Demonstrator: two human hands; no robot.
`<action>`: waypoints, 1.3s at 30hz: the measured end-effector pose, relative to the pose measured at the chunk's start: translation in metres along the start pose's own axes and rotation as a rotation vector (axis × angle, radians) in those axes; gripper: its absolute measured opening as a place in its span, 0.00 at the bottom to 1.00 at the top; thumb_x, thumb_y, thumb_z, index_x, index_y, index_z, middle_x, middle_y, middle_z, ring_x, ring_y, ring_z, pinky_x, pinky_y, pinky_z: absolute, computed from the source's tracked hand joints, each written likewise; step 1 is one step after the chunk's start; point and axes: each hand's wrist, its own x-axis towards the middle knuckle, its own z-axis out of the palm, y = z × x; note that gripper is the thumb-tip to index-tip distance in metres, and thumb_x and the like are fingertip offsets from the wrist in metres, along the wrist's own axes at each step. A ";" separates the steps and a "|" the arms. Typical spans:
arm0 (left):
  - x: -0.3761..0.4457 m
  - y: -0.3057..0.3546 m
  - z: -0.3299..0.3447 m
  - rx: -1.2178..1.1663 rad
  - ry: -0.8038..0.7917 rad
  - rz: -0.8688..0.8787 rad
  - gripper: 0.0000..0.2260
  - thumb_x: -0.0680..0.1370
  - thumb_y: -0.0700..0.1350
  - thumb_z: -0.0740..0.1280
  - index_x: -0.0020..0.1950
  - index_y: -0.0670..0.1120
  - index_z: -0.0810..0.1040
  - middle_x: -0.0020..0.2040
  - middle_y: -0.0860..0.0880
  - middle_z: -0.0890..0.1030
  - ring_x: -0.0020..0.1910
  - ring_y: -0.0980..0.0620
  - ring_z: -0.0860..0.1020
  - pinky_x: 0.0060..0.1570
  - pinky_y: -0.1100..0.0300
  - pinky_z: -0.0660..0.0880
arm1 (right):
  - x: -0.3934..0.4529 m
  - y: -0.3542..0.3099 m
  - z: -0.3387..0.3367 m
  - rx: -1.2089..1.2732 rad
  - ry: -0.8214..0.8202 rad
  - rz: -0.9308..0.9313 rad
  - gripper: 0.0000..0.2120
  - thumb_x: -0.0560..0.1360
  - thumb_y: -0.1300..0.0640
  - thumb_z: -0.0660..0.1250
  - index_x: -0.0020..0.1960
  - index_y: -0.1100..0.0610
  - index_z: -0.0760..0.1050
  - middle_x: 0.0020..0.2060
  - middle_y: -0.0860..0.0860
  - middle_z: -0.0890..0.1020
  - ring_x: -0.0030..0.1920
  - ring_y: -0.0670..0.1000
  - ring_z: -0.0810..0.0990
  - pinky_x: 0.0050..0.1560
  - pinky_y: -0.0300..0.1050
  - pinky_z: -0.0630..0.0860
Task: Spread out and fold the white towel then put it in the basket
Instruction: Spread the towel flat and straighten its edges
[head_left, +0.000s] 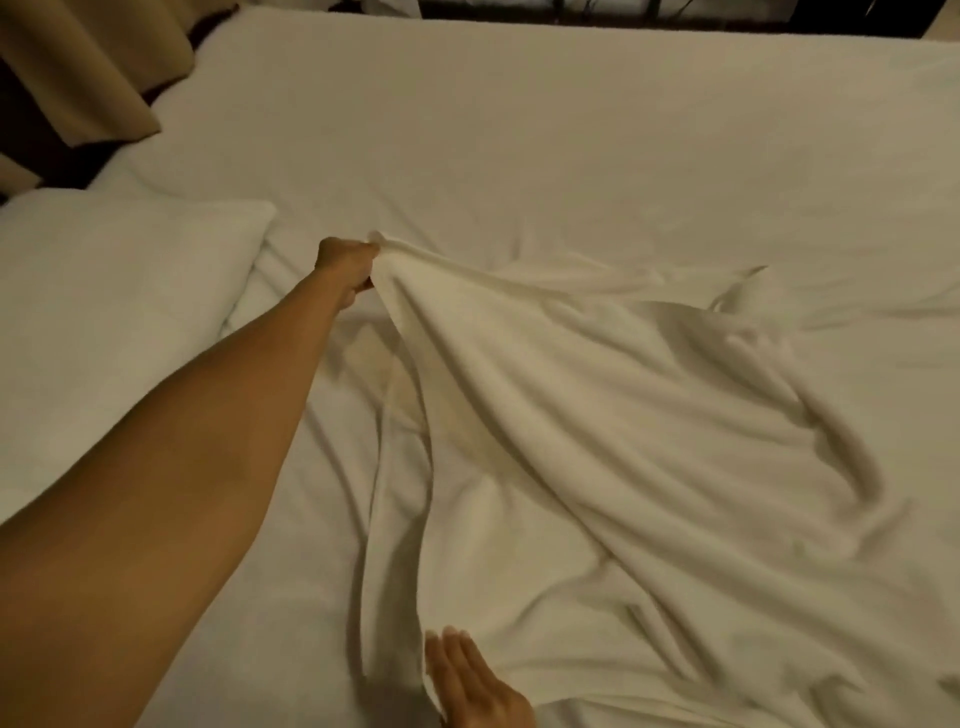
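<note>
The white towel lies rumpled across the middle and right of the bed, with deep folds. My left hand is stretched out far ahead and grips the towel's far corner, lifting that edge off the sheet. My right hand rests flat on the towel's near edge at the bottom of the view, fingers straight and together, holding nothing. No basket is in view.
A white sheet covers the bed. A white pillow lies at the left. Beige curtains hang at the top left, and a dark gap runs along the bed's far edge.
</note>
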 end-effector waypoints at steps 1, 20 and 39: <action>0.006 0.003 -0.002 -0.009 0.008 0.020 0.14 0.78 0.45 0.66 0.60 0.38 0.77 0.58 0.42 0.79 0.51 0.48 0.78 0.50 0.60 0.77 | 0.006 -0.004 0.007 -0.026 0.032 -0.053 0.15 0.80 0.57 0.55 0.51 0.54 0.81 0.39 0.46 0.86 0.39 0.40 0.84 0.45 0.31 0.78; 0.007 -0.106 0.040 0.214 -0.182 0.055 0.21 0.79 0.45 0.64 0.72 0.42 0.67 0.69 0.45 0.74 0.68 0.46 0.72 0.58 0.64 0.68 | 0.001 -0.025 0.078 0.109 -0.508 0.291 0.33 0.76 0.33 0.46 0.67 0.51 0.73 0.68 0.52 0.73 0.70 0.50 0.65 0.57 0.42 0.64; -0.007 -0.117 0.022 0.208 0.155 0.124 0.14 0.73 0.35 0.71 0.59 0.40 0.80 0.60 0.43 0.81 0.59 0.47 0.79 0.56 0.66 0.74 | -0.015 -0.070 0.090 0.093 -0.501 0.376 0.25 0.79 0.40 0.41 0.74 0.44 0.56 0.74 0.50 0.60 0.77 0.49 0.47 0.59 0.48 0.61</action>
